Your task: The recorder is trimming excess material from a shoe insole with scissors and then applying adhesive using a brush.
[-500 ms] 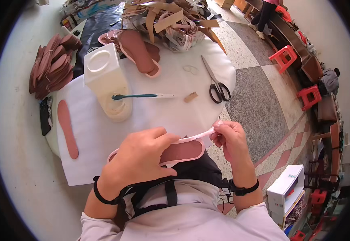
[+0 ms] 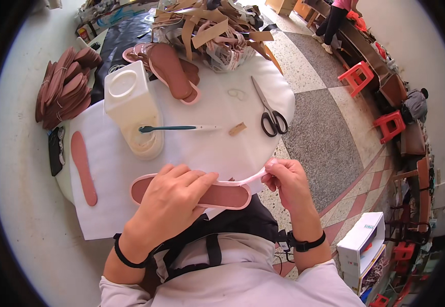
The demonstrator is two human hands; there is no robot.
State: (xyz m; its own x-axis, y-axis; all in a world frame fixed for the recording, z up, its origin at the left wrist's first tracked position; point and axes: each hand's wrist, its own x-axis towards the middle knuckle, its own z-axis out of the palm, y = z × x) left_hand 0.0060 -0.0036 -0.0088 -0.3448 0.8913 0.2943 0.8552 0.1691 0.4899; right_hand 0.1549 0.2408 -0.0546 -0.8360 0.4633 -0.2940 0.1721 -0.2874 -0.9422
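Observation:
My left hand (image 2: 171,202) is closed over the middle of a brown shoe sole (image 2: 227,196) with a pale pink edging, held level at the table's near edge. A pink strip (image 2: 251,178) runs off the sole's far edge and rises to the right. Its free end is pinched between thumb and fingers of my right hand (image 2: 285,181), beyond the sole's right end. Part of the sole is hidden under my left hand. Past the hands, a toothbrush (image 2: 181,128) with blue-green bristle end rests across the mouth of a cut white plastic jug (image 2: 145,146).
Black-handled scissors (image 2: 270,112) and a small tan scrap (image 2: 237,129) lie on the white-covered table (image 2: 202,153). A single insole (image 2: 83,169) is at left, near bundled soles (image 2: 64,89). Farther back are stacked soles (image 2: 171,71) and a heap of strips (image 2: 217,33). Red stools (image 2: 356,77) stand at right.
The sole has shifted slightly left, and its left end now shows more. Both hands have moved a little, the right one slightly lower and left, still pinching the strip.

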